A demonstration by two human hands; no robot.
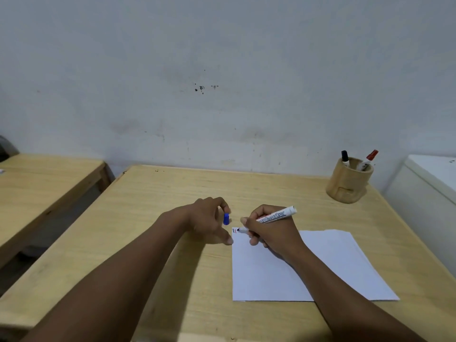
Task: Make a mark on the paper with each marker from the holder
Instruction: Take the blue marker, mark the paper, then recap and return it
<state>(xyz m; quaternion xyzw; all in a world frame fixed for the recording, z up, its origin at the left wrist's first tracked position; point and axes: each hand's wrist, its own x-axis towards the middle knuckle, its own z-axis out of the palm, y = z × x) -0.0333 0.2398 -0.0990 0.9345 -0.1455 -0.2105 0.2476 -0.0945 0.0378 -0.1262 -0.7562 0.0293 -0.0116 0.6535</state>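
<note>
Taking the sheet of paper [296, 267] as the landmark, the left hand [209, 222] rested on the wooden table [148, 230] just off the sheet's left edge, its fingertips pinching a blue cap [226, 218] while one lower finger reached down to touch the edge of the sheet. At the sheet's upper left corner sat two short marks [235, 231], one apparently red and one dark. The right hand [269, 230] lay over that same corner, closed in a writing grip around the uncapped marker [269, 218], whose tip touched or nearly touched the paper right beside those marks. Well beyond the sheet's far right corner stood the wooden holder [349, 181], with a black-capped marker [345, 157] and a red-capped marker [369, 160] upright inside it.

The sheet seemed barely pinned, so a firm stroke could have dragged it sideways and smeared the line. The tip sat so near the corner that a long stroke might have run onto the table. The cap, held only by fingertips, could have slipped and rolled away.
</note>
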